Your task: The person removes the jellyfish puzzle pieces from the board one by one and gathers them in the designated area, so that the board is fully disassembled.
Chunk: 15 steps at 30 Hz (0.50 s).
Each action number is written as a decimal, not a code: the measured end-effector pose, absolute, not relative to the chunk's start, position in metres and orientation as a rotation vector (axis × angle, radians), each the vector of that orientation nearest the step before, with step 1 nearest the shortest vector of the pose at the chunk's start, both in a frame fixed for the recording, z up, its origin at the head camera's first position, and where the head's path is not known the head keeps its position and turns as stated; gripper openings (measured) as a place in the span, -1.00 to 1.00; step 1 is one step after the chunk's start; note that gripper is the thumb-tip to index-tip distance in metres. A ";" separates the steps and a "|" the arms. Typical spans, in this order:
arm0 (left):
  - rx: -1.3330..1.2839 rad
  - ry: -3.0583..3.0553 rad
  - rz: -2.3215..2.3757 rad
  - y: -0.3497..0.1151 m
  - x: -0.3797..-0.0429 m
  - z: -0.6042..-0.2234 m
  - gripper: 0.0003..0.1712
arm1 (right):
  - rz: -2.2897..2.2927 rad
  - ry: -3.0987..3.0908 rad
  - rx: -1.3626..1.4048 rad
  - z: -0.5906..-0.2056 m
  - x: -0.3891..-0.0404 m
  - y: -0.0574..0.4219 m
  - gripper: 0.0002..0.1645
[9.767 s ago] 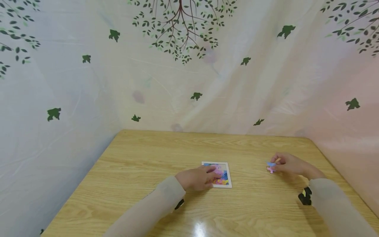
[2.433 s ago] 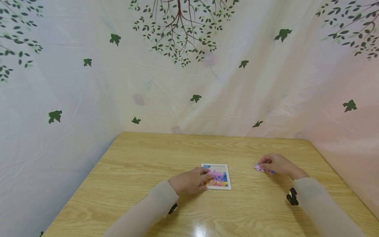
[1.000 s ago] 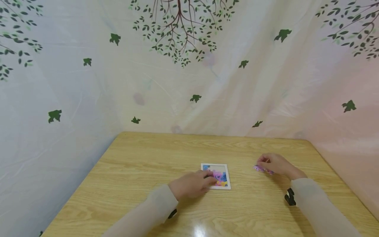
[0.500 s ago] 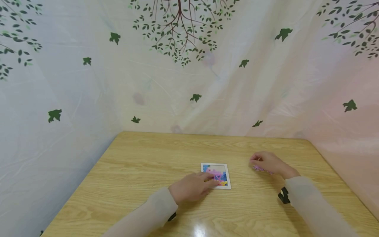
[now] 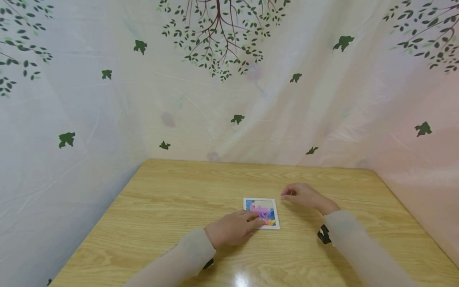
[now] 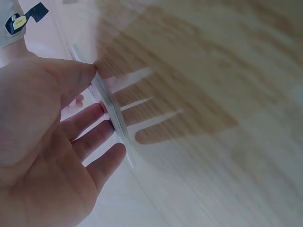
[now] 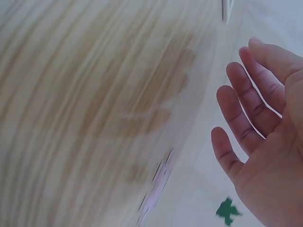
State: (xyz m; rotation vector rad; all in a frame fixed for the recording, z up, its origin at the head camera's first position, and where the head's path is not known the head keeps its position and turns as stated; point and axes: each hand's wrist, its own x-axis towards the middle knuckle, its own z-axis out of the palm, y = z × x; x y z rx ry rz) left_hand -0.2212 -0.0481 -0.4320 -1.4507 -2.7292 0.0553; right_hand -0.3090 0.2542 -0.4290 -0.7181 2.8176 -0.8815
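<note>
In the head view a small white-framed jigsaw puzzle point(image 5: 268, 227) lies on the wooden table, its picture pink, blue and yellow, with pale backing showing along the top. My left hand point(image 5: 233, 228) rests over its lower left part, fingers extended onto the picture. The left wrist view shows the frame edge-on beside that hand's thumb and fingertips. Just off the frame's upper right corner hovers my right hand point(image 5: 301, 195), thumb and index tips close together; whether a piece is between them cannot be told. Pink jigsaw pieces point(image 7: 156, 189) lie on the table in the right wrist view.
The wooden table point(image 5: 193, 179) extends around the puzzle on every side. Behind it hangs a pale curtain point(image 5: 201, 99) printed with branches and green leaves, which also closes in the left and right sides. In the head view my right forearm hides the loose pieces.
My right hand has moved left from the loose pink pieces to beside the puzzle's upper right corner. The left hand has stayed on the puzzle, shifting only slightly.
</note>
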 end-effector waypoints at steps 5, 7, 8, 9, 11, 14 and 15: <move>-1.436 -2.787 0.034 -0.047 -0.220 -0.429 -0.49 | -0.915 2.782 -0.738 -0.429 -0.311 0.235 -0.83; -1.436 -2.791 0.044 -0.047 -0.219 -0.428 -0.49 | -0.923 2.770 -0.747 -0.429 -0.312 0.227 -0.83; -1.434 -2.792 0.048 -0.047 -0.219 -0.428 -0.49 | -0.921 2.768 -0.752 -0.430 -0.313 0.223 -0.82; -1.435 -2.791 0.057 -0.047 -0.219 -0.429 -0.49 | -0.920 2.764 -0.756 -0.430 -0.313 0.220 -0.82; -1.438 -2.783 0.079 -0.047 -0.218 -0.429 -0.49 | -0.912 2.761 -0.764 -0.431 -0.314 0.212 -0.81; -1.444 -2.760 0.116 -0.048 -0.218 -0.431 -0.49 | -0.908 2.740 -0.794 -0.433 -0.316 0.201 -0.81; -1.445 -2.756 0.127 -0.048 -0.219 -0.431 -0.49 | -0.911 2.727 -0.804 -0.433 -0.316 0.198 -0.81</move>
